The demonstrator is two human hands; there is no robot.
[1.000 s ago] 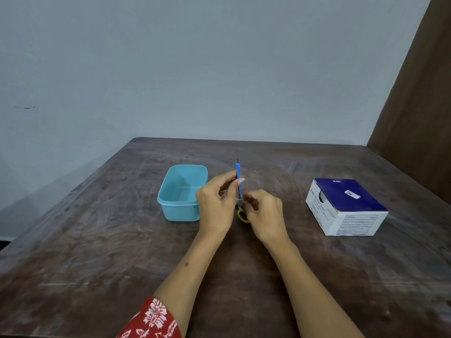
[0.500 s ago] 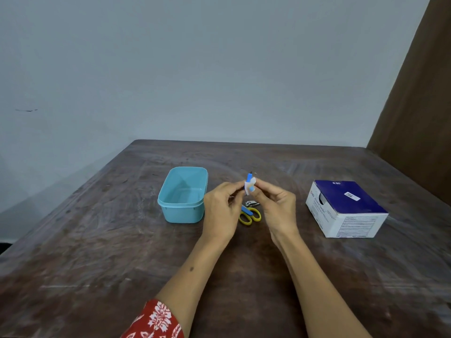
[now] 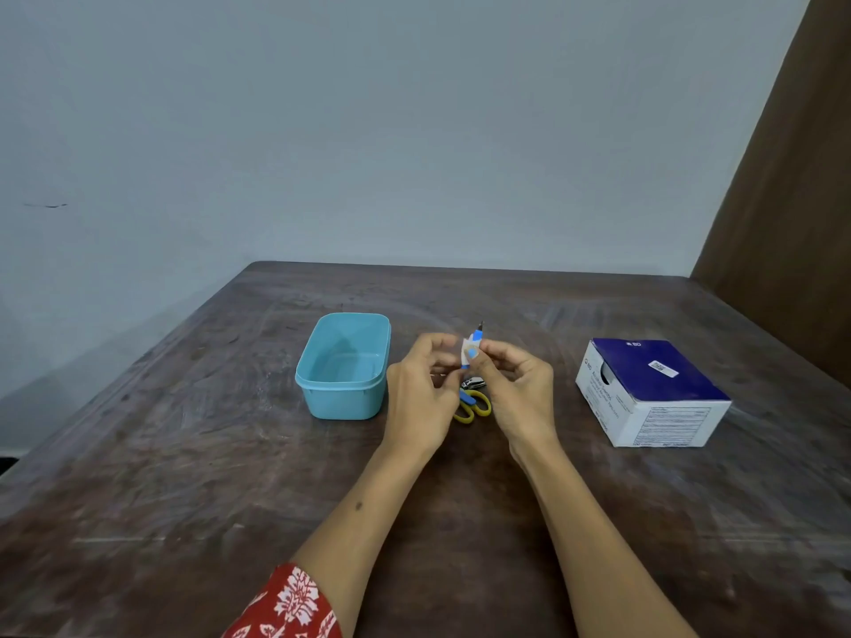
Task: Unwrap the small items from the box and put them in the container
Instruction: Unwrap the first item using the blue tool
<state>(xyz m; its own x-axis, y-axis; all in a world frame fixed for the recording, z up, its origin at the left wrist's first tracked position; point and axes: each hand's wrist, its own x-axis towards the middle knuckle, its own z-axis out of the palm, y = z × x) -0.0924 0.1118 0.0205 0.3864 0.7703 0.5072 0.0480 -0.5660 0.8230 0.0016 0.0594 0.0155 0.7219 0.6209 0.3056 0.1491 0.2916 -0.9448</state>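
Above the middle of the table I hold a small blue and white wrapped item (image 3: 471, 348) between both hands. My left hand (image 3: 421, 393) pinches its left side and my right hand (image 3: 520, 389) pinches its right side with thumb and forefinger. A light blue plastic container (image 3: 344, 366) stands open to the left of my hands, with nothing visible inside. The blue and white cardboard box (image 3: 649, 391) sits to the right, its opening facing left.
Yellow-handled scissors (image 3: 472, 405) with a blue part lie on the dark wooden table (image 3: 184, 476) under my hands, partly hidden, next to a small black and white object (image 3: 473, 383). A wall runs behind; a brown panel stands at right.
A second ago my left hand held the blue item upright. Both hands have since risen slightly and now grip it together, with white wrapper showing between my fingers and the scissors uncovered below.
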